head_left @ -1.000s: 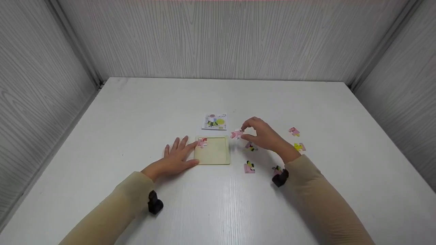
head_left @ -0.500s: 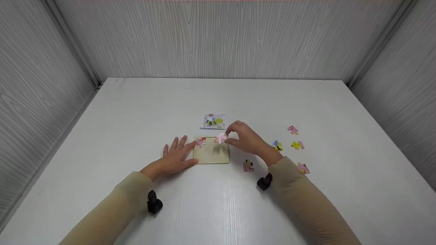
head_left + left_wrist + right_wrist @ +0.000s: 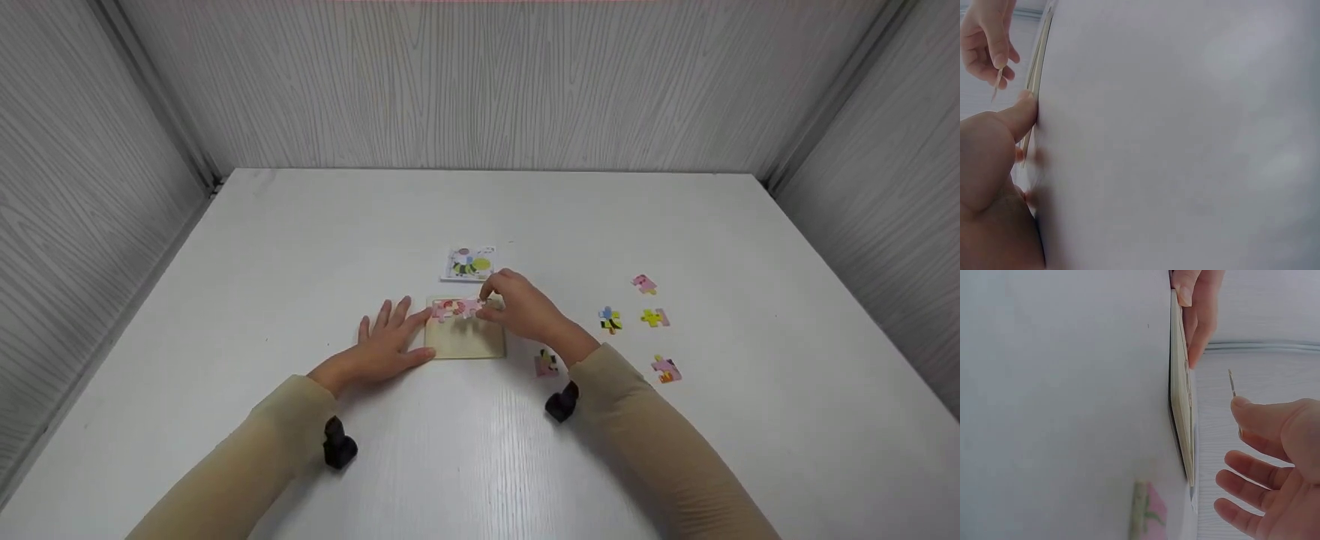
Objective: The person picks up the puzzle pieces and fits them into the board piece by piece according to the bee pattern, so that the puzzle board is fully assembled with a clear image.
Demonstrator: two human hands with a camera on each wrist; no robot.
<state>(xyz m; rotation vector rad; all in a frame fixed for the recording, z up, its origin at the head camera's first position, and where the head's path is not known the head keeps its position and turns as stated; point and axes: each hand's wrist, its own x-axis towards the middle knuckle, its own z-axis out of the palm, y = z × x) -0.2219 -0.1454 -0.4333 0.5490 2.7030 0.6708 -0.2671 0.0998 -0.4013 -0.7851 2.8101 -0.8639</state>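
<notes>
My right hand (image 3: pixel 525 307) pinches a pink jigsaw puzzle piece (image 3: pixel 470 308) between thumb and forefinger, over the top part of a shallow wooden puzzle tray (image 3: pixel 466 346). In the right wrist view that piece (image 3: pixel 1233 385) is seen edge-on, raised above the tray, and the other fingers are spread apart. Another pink puzzle piece (image 3: pixel 440 312) lies in the tray's upper left corner. My left hand (image 3: pixel 384 351) lies spread at the tray's left side, its thumb and forefinger touching the rim. The left wrist view shows the thumb (image 3: pixel 1026 109) against the tray's edge.
Right of the tray lie several loose puzzle pieces, including a blue-and-yellow one (image 3: pixel 610 320), a yellow one (image 3: pixel 655 318) and a pink one (image 3: pixel 666 369). One piece (image 3: pixel 546 363) sits near the tray's lower right corner. A bee picture card (image 3: pixel 471 264) lies behind the tray.
My right hand has carried the pink puzzle piece leftward from beside the tray to over its top part, close to the piece in the corner. My left hand has stayed in place.
</notes>
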